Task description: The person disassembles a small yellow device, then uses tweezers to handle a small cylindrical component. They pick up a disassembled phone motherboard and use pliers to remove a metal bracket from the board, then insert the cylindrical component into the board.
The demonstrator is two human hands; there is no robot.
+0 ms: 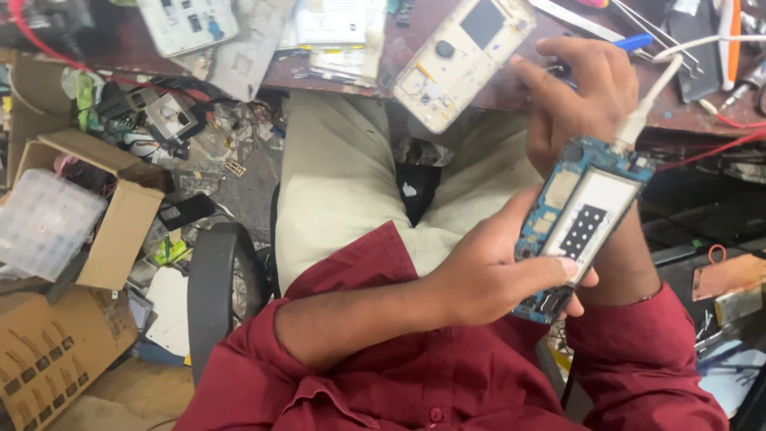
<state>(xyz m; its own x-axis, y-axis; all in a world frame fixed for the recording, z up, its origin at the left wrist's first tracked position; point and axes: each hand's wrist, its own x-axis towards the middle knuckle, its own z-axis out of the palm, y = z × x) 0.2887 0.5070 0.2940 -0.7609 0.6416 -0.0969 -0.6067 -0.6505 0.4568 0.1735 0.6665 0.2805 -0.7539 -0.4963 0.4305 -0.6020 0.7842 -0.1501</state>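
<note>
The left hand (487, 267) grips the lower end of a stripped phone board (578, 223), blue with a pale metal shield, held over the lap. The right hand (578, 96) closes on its top end beside a white cable plug (638, 120). Behind, a white phone back shell (459, 56) lies on the workbench (399, 56). Cardboard boxes (120, 223) sit at left.

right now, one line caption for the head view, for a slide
Left hand holds a blue phone board; right hand at its white cable.
</note>
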